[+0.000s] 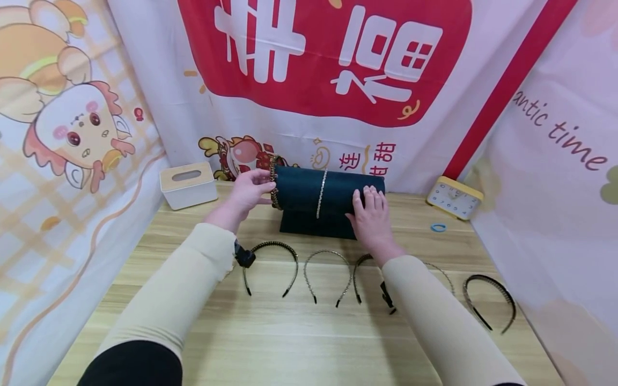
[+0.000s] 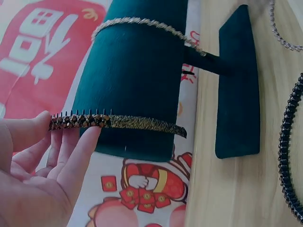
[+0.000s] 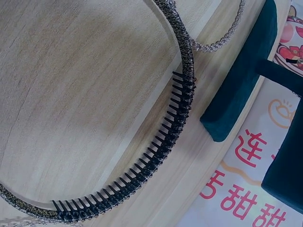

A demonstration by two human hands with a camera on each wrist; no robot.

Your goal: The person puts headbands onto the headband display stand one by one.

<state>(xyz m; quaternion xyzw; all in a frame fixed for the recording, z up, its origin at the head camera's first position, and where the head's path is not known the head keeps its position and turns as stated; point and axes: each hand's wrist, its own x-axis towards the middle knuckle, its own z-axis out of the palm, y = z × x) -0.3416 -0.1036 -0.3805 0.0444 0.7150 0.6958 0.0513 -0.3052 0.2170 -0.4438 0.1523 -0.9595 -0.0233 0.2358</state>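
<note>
Presently, the dark toothed headband (image 2: 120, 121) is curving over the left end of the cylindrical stand (image 1: 299, 187), its faceted brown beads giving way to a rough, glittery wrapping. Your left hand (image 1: 247, 190) is pinching its beaded stretch between thumb and fingers, while your right hand (image 1: 373, 214) is resting on the stand's right end, fingers unclenched and lying over the velvety dark green cloth. Between them, a slim sparkling band (image 1: 321, 194) is crossing the stand's middle, and a flat slab base (image 1: 314, 224) is sitting on the wood-grained table (image 1: 289, 343). Nearer you, a knobbly black headband (image 1: 274, 244) and a twisted pale headband (image 1: 329, 251) are lying arched among others; farther out, a white tissue box (image 1: 194, 193) is standing left, a yellow-framed clock (image 1: 455, 198) right
</note>
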